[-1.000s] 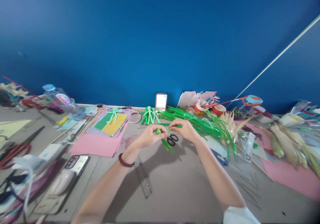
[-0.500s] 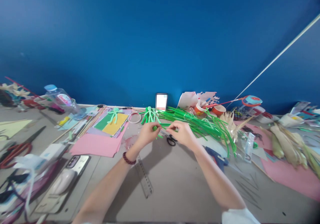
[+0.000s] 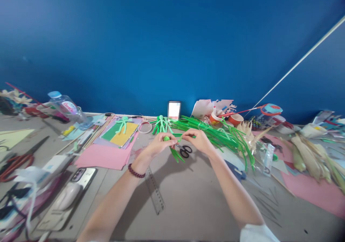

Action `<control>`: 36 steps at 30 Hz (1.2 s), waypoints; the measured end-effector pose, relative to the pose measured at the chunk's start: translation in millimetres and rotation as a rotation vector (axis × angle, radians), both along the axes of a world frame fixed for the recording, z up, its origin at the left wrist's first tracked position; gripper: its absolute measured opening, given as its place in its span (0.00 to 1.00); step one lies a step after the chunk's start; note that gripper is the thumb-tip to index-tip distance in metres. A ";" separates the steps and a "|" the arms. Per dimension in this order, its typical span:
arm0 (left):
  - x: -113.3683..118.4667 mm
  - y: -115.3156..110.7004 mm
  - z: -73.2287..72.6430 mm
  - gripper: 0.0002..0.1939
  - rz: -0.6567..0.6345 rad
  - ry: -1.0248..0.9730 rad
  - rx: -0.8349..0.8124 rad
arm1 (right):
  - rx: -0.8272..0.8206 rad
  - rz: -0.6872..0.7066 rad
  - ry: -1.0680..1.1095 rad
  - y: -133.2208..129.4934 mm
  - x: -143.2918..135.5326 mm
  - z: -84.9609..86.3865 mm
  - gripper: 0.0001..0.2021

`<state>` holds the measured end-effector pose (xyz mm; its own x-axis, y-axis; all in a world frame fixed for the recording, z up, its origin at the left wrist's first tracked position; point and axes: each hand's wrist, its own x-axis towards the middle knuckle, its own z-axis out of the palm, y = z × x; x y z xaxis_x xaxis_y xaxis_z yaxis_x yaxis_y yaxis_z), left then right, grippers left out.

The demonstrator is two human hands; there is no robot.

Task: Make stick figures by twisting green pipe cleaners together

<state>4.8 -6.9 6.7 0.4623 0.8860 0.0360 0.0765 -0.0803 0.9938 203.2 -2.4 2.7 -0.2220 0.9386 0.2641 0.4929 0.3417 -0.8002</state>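
My left hand (image 3: 158, 145) is closed around a green pipe-cleaner figure (image 3: 176, 155); its round head shows above the fingers and its limbs hang below them. In a pinch, my right hand (image 3: 198, 142) holds a short green end that runs across to the left fingertips. Black-handled scissors (image 3: 185, 152) lie on the table just beneath the gap between the hands. Beyond the hands, a bundle of green pipe cleaners (image 3: 205, 129) stretches to the right. Finished-looking green figures (image 3: 161, 124) stand behind my left hand, and a pale green figure (image 3: 124, 124) rests on coloured sheets.
A clear ruler (image 3: 155, 193) lies between my forearms. Pink paper (image 3: 101, 157), a phone (image 3: 81, 175) under a white mouse (image 3: 69, 196) and orange-handled scissors (image 3: 18, 164) are at left. A blue glue gun (image 3: 234, 168), corn husks (image 3: 309, 159) and paper cups (image 3: 235, 119) are at right.
The figure has turned in my left hand, so its green limbs now hang lower toward the scissors. My left hand has shifted slightly, and the right hand has moved a little to the right.
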 end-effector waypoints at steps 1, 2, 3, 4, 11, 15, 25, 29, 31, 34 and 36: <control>0.5 -0.2 -0.9 0.08 -0.035 0.033 0.008 | 0.012 0.003 0.001 -0.1 1.2 1.3 0.06; 1.1 -0.3 -2.3 0.08 -0.057 0.066 0.021 | 0.030 0.006 -0.001 -0.6 2.0 2.7 0.06; 1.5 -0.2 -4.0 0.08 -0.071 0.100 0.041 | 0.055 0.007 -0.004 -1.6 2.4 4.2 0.06; 1.9 0.1 -5.9 0.08 -0.073 0.137 0.070 | 0.085 0.006 -0.008 -3.1 2.3 5.7 0.06; 2.0 5.1 -13.6 0.10 0.202 0.369 0.287 | 0.265 -0.060 -0.119 -22.4 -10.5 15.7 0.05; 0.7 7.6 -7.2 0.09 0.354 0.210 0.279 | 0.258 -0.101 -0.116 -29.6 -19.4 14.5 0.07; 1.3 1.7 0.8 0.09 0.212 -0.231 -0.015 | 0.120 -0.075 -0.040 -13.0 -18.1 -2.6 0.05; 0.5 -1.3 3.4 0.06 0.025 -0.122 -0.019 | 0.041 -0.051 0.021 -4.9 -8.2 -1.7 0.06; -0.3 -1.4 3.0 0.07 -0.018 0.018 0.014 | 0.005 -0.033 0.046 -2.8 -2.2 0.6 0.06; -1.6 1.1 -2.6 0.06 -0.009 0.219 0.144 | 0.012 -0.043 0.030 -4.1 4.0 5.8 0.06; -2.6 4.1 -8.4 0.07 0.021 0.296 0.193 | 0.040 -0.056 -0.007 -8.2 4.5 10.1 0.06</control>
